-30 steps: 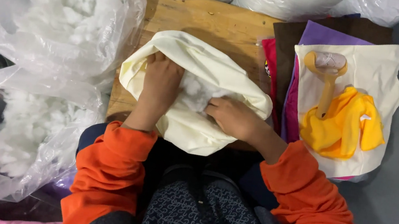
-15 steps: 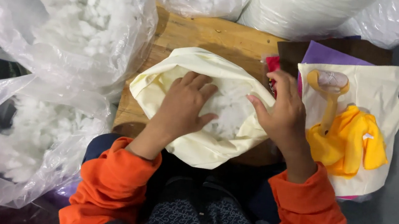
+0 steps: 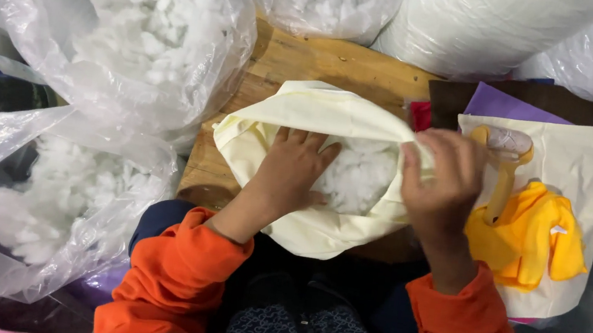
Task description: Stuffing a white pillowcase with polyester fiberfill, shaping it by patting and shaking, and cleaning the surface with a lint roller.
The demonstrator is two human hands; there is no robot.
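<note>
A pale cream fabric cover [image 3: 332, 111], soft and creased, lies on a small wooden table [image 3: 309, 56] just in front of the person's lap, its long axis running left to right across the view and its open mouth turned up toward the camera. White fibre stuffing [image 3: 358, 177] fills the opening in fluffy clumps. The left hand [image 3: 292, 170] lies flat inside the mouth, fingers spread and pressing on the stuffing without closing on anything. The right hand [image 3: 444, 179] is curled over the cover's right rim, pinching the fabric edge between thumb and fingers. Just right of the cover lie stacked felt sheets [image 3: 497, 104] in purple, brown and red under a cream cloth [image 3: 580, 158], which carries a yellow-handled roller [image 3: 502, 156] and a small yellow garment [image 3: 526, 237]. Clear plastic bags of white stuffing [image 3: 133, 29] crowd the left side and the far edge of the table.
</note>
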